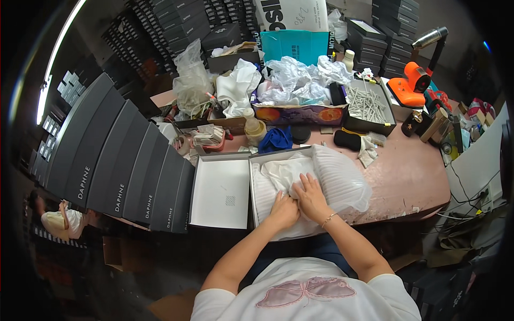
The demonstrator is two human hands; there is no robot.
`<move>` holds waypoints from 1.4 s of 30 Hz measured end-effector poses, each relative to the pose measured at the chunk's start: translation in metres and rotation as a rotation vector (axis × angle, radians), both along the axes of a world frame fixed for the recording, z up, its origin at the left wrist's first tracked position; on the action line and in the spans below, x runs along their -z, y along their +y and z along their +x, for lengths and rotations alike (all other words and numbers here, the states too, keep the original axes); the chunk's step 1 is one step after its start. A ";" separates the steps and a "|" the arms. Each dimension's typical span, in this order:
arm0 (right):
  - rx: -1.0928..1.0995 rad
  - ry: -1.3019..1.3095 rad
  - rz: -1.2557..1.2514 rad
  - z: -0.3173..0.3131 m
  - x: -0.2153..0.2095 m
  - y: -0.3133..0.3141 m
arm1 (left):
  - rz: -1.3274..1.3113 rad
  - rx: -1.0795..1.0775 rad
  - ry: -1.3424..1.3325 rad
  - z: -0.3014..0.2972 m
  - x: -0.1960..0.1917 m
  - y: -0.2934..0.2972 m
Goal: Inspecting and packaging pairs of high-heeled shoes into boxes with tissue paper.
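We see the left hand [284, 212] with fingers curled against the crumpled white tissue paper [281, 169], any pinch hidden from us, and the right hand [312, 202] with fingers loosely spread over it, inside the open white-lined cardboard box [267, 156] at the frame's centre. Hard pressing could tear the paper; the overhanging ribbed white wrap [338, 174] rightward could slip, we judge, dragging it.

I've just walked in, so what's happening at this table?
A person's left grip and right grip are on white wrapping paper in an open box. A ribbed white wrap extends past its right side. What looks like its lid lies to the left. Whatever is under the paper is hidden.
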State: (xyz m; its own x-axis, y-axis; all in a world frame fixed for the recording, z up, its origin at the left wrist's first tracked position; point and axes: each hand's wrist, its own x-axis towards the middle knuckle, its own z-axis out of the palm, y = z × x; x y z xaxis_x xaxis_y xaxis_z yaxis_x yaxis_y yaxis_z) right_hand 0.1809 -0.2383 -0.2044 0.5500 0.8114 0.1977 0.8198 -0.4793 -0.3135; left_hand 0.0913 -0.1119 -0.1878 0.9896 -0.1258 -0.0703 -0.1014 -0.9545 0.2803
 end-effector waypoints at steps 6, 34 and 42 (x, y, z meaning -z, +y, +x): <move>-0.088 0.265 0.176 -0.017 -0.037 -0.011 | 0.091 0.031 0.384 0.045 0.005 0.020; -0.244 -0.041 -0.174 -0.015 -0.019 0.017 | -0.385 -0.803 -0.162 -0.109 -0.038 0.108; -0.023 0.583 0.593 0.011 -0.105 -0.019 | -1.859 -0.497 -0.759 -0.136 -0.169 0.030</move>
